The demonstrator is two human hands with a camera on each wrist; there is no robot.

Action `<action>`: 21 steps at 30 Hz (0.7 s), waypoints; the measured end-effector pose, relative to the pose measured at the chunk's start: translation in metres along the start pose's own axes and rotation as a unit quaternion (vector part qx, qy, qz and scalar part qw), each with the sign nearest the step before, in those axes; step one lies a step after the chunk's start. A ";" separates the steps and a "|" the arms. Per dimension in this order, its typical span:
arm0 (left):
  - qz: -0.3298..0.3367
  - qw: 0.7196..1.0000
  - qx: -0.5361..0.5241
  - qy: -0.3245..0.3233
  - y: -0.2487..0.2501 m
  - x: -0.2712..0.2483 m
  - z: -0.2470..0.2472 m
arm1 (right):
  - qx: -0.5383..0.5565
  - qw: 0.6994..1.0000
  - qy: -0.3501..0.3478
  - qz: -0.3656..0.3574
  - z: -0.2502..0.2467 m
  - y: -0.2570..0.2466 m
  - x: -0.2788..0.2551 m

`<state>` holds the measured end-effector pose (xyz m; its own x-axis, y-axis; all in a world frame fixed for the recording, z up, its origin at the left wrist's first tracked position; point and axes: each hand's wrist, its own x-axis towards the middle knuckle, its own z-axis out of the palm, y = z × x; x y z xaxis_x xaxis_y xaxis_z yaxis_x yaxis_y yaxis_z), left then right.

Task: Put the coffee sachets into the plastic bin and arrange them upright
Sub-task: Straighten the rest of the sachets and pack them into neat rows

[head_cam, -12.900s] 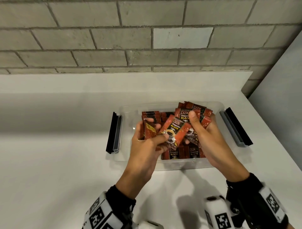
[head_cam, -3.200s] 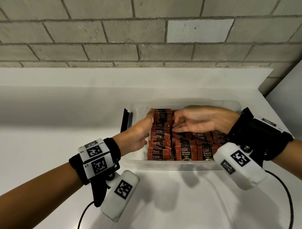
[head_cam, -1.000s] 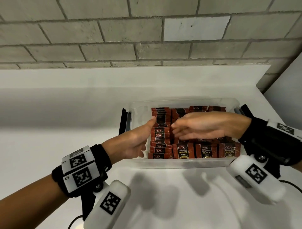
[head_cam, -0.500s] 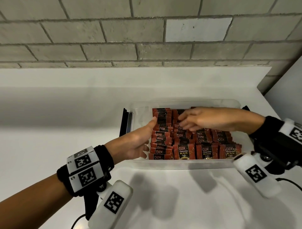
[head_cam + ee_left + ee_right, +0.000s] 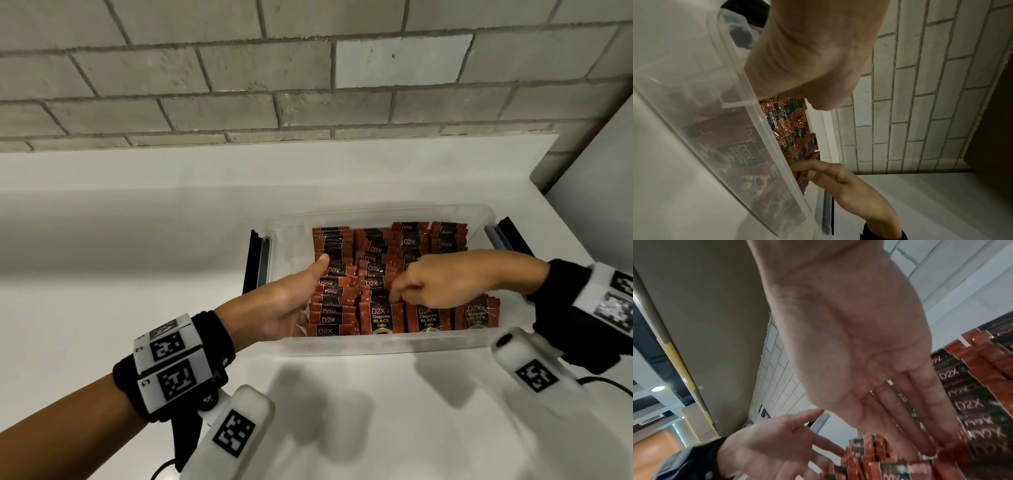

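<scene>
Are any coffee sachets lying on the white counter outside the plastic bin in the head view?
No: every coffee sachet in view stands inside the plastic bin, and the counter around it shows none.

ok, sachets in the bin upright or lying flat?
Upright. The sachets stand on edge in packed rows inside the bin, printed fronts facing the camera.

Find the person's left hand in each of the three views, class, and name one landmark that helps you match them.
Head: left hand at centre-left, thumb against the sachets.
Left wrist: it fills the top centre.
Right wrist: bottom left, fingers spread.
Shared landmark: the red coffee sachets.
</scene>
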<state>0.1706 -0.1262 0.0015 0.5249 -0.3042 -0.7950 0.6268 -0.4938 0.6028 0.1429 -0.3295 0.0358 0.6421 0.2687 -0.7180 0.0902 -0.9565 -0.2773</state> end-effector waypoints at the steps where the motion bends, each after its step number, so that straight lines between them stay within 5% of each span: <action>1: 0.005 1.000 0.008 0.003 0.000 0.000 -0.001 | 0.008 1.000 0.010 0.002 -0.003 0.001 0.001; 5: 0.030 0.997 0.066 0.038 0.002 0.003 0.002 | -0.026 1.000 0.005 -0.006 -0.003 0.007 0.004; 11: 0.049 0.997 0.060 -0.005 0.005 0.007 0.006 | -0.012 0.999 -0.046 -0.012 -0.001 0.011 -0.004; 15: 0.077 0.992 0.091 0.050 0.012 0.001 0.007 | 0.131 0.989 0.069 0.011 -0.015 0.036 0.005; 17: 0.133 0.978 0.132 0.089 0.020 -0.004 0.012 | 0.310 0.942 0.122 0.041 -0.018 0.048 0.014; 19: 0.199 0.960 0.159 0.113 0.033 -0.005 0.020 | 0.502 0.855 0.111 0.059 -0.018 0.052 0.020; 21: 0.217 0.962 0.142 0.080 0.046 0.000 0.031 | 0.605 0.788 0.097 0.066 -0.016 0.051 0.023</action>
<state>0.1819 -0.1743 0.0269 0.7981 -0.4146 -0.4372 0.1563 -0.5584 0.8147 0.1741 -0.3742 0.0154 0.7004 0.0416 -0.7126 -0.7026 -0.1360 -0.6985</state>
